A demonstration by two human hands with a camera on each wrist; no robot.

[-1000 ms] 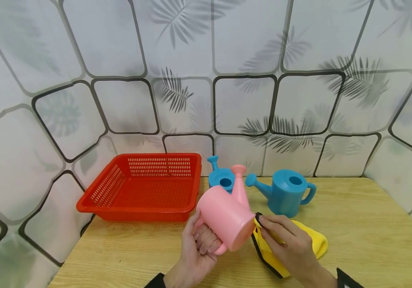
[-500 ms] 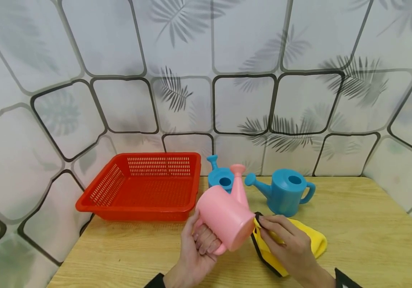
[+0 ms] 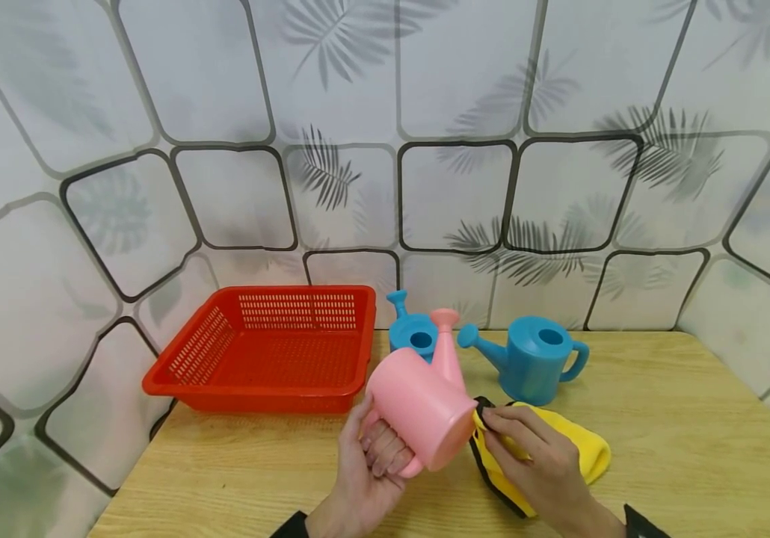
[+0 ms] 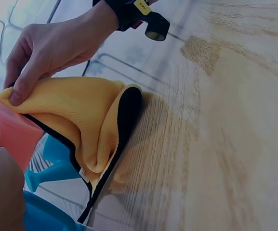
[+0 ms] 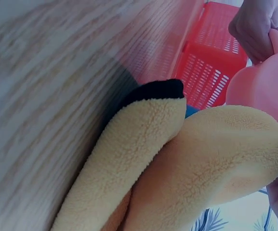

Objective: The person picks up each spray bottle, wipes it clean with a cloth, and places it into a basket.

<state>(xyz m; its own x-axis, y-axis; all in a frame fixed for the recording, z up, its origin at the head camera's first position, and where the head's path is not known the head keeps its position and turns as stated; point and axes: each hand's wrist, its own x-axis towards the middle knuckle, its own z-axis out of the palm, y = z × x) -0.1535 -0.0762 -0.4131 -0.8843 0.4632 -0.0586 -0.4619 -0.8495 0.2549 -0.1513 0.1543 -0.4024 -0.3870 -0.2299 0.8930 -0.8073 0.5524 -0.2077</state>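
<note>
A pink watering can (image 3: 419, 407) is tilted above the table, its spout pointing up and away. My left hand (image 3: 374, 467) grips it by the handle, fingers curled round. My right hand (image 3: 546, 459) pinches a yellow cloth (image 3: 590, 441) with black edging, and a corner of that cloth meets the can's base rim. In the left wrist view the cloth (image 4: 88, 110) hangs in folds from the right hand's fingers. The right wrist view has the fluffy cloth (image 5: 211, 149) up close, with the left hand (image 5: 259, 29) on the can's handle beyond it.
A blue watering can (image 3: 536, 359) stands at the back right, its spout pointing left. Another blue watering can (image 3: 412, 332) is partly hidden behind the pink one. At the back left a red plastic basket (image 3: 257, 400) sits on the wooden table (image 3: 244, 463), before a patterned wall covering.
The right hand and the cloth corner shift very slightly at the can's base. The left hand and the pink watering can hold nearly still.
</note>
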